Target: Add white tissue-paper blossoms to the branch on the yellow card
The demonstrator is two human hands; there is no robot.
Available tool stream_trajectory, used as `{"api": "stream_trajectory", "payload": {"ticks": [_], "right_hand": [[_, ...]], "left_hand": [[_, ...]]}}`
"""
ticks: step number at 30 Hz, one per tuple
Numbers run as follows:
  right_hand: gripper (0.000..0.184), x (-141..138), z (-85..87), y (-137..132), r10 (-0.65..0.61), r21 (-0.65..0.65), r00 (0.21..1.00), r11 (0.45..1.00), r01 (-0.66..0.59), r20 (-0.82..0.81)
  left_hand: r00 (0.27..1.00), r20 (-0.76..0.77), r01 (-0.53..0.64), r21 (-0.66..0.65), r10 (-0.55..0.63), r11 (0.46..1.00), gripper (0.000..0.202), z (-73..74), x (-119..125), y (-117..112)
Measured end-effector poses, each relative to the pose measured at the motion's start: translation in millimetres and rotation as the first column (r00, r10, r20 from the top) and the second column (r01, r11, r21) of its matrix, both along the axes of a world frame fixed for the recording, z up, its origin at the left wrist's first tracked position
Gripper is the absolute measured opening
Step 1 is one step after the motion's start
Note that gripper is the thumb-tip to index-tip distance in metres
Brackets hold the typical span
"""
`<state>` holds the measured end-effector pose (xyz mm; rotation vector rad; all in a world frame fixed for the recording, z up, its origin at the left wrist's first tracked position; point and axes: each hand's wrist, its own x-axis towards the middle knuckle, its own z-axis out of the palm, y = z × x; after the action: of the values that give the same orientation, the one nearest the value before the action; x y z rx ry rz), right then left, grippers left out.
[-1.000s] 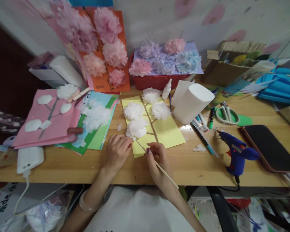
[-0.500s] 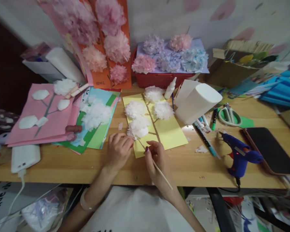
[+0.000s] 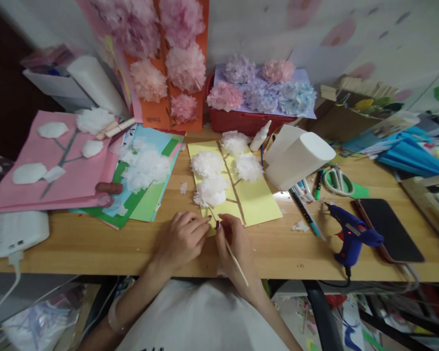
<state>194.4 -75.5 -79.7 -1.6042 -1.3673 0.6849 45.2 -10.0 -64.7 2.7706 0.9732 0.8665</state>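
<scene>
My right hand pinches a thin paintbrush with a pale wooden handle. The brush tip meets the lower left part of a yellow sheet, just below a white tissue-paper flower. Beside it, my left hand is palm down with bent fingers drawn together at the sheet's lower left corner; what lies under them is hidden. Several white tissue flowers sit along a brown painted branch on this sheet.
Left are a pink sheet, a loose white flower on coloured papers and a power bank. Right stand a white container and glue bottle; a glue gun, scissors and phone lie farther right.
My head view has shifted slightly. Both hands have come a little nearer the table's front edge, and the brush tip sits slightly farther from the lower left flower.
</scene>
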Motion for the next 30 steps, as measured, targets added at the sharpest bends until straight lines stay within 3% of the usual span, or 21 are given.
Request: {"api": "stream_trajectory", "payload": {"ticks": [13,18,21,24,26,30], "right_hand": [[0.018,-0.3,6.1,-12.1,-0.057,0.092,0.991,0.995,0.046,0.120],[0.016,-1.6,6.0,-14.8,-0.074,0.113,0.995,0.991,0.066,0.071],[0.015,-4.3,3.2,-15.0,-0.096,0.107,0.995,0.989,0.097,-0.019],[0.013,-6.6,1.7,-17.4,-0.130,0.097,0.971,0.984,0.151,-0.200],[0.013,-7.1,2.7,-19.3,-0.141,0.087,0.935,0.980,0.178,-0.325],[0.013,-4.6,8.4,-19.5,-0.100,0.081,0.842,0.983,0.167,-0.530]], "left_hand": [[0.999,0.040,0.033,-0.075,-0.030,0.997,0.023,-1.4,-4.8,0.1],[0.996,0.087,0.044,-0.076,-0.037,0.996,0.023,-1.5,-6.1,-0.6],[0.989,0.149,-0.006,-0.080,0.018,0.997,0.022,-0.3,-11.9,-1.9],[0.953,0.232,-0.158,-0.160,0.193,0.974,0.019,0.9,-20.9,-1.0],[0.933,0.253,-0.199,-0.227,0.255,0.953,0.022,2.1,-25.4,2.1],[0.959,0.257,-0.038,-0.308,0.121,0.951,0.024,7.5,-23.7,9.9]]}}
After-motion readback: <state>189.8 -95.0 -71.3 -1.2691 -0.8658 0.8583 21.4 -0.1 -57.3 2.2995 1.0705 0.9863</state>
